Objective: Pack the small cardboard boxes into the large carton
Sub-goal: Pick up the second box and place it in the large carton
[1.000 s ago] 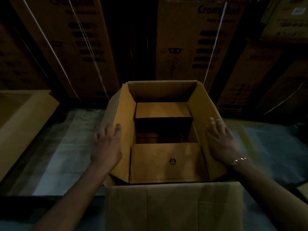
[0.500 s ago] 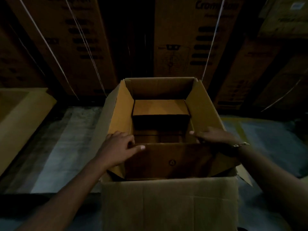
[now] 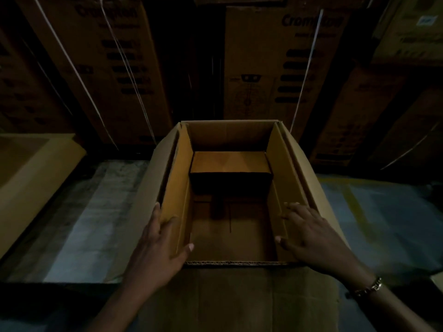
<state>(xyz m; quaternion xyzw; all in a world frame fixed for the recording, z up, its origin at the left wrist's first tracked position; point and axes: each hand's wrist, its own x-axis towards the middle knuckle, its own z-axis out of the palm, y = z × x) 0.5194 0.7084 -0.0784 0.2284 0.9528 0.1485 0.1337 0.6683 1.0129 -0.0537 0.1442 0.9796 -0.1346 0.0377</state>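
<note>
One flat carton (image 3: 31,173) lies at the left edge of the frame; right of it, the left hand (image 3: 159,250) grips the left flap (image 3: 172,188) of the open carton (image 3: 230,262) at centre — thumb inside, fingers outside; a small box (image 3: 230,164) sits at the far end inside, in the middle of the frame; the right hand (image 3: 311,238) rests spread and unclenched on the right flap (image 3: 290,168); a bracelet (image 3: 370,288) circles that wrist, lower right.
</note>
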